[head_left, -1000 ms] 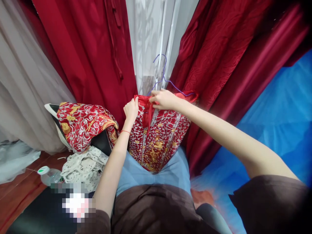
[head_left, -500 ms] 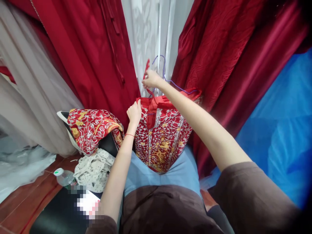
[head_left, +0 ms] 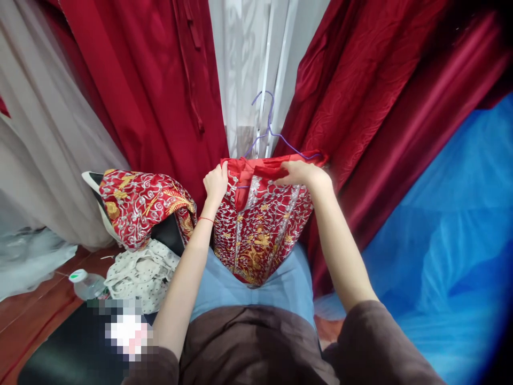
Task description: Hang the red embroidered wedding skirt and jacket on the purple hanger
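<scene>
While red curtains [head_left: 152, 80] fill the upper left and upper right of the frame, a pale sheer curtain [head_left: 248, 69] hangs between them at top centre, and a blue sheet [head_left: 452, 224] covers the right side. A brown wooden floor [head_left: 36, 315] shows at lower left, bearing one plastic bottle [head_left: 86, 285] and a spotted cloth [head_left: 140, 272].

One red embroidered garment [head_left: 260, 230] hangs at centre on one purple wire hanger [head_left: 266, 131]. Its top edge lies directly under both hands: the left hand [head_left: 216, 184] pinches the left corner with curled fingers, and the right hand [head_left: 302, 174] presses closed over the right part. A second embroidered garment [head_left: 140, 206] lies draped at centre left, apart from both hands.
</scene>
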{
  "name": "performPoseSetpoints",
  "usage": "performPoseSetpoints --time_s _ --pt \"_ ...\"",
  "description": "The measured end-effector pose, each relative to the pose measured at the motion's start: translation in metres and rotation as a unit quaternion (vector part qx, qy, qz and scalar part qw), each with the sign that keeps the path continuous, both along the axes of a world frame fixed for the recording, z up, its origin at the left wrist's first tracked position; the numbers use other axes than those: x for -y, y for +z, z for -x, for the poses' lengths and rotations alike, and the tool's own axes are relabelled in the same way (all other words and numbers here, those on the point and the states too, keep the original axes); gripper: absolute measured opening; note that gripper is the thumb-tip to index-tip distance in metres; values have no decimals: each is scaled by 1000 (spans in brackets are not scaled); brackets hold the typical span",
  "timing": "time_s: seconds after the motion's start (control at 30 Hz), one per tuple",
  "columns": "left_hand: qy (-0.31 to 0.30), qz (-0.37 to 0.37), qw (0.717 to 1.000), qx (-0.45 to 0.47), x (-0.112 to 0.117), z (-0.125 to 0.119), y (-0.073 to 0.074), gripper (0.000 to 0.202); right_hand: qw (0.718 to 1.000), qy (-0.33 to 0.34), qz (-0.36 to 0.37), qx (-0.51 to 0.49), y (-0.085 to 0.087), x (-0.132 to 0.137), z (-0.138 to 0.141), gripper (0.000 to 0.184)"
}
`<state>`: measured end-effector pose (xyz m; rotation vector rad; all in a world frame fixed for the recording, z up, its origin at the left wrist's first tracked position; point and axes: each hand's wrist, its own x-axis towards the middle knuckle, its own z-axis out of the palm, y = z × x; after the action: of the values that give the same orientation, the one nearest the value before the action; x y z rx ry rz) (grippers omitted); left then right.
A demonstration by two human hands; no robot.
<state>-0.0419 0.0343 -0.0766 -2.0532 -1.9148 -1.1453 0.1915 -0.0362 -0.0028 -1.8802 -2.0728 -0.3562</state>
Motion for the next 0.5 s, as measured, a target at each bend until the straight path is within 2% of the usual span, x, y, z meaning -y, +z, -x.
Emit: performPoseSetpoints --time_s 0.1,0.27,0.37,0.5 --pt "0 -1 1000 4 -3 0 -1 60 998 -46 28 30 0 2 -10 8" --pt "3 -12 1000 15 -13 5 5 62 995 -9 -102 14 -2 -8 10 22" --pt "-10 -23 1000 10 -26 17 16 60 979 72 -182 -48 -4 -27 27 21" --pt "-27 -34 999 17 -42 36 30 51 939 241 -219 -113 -7 -56 56 21"
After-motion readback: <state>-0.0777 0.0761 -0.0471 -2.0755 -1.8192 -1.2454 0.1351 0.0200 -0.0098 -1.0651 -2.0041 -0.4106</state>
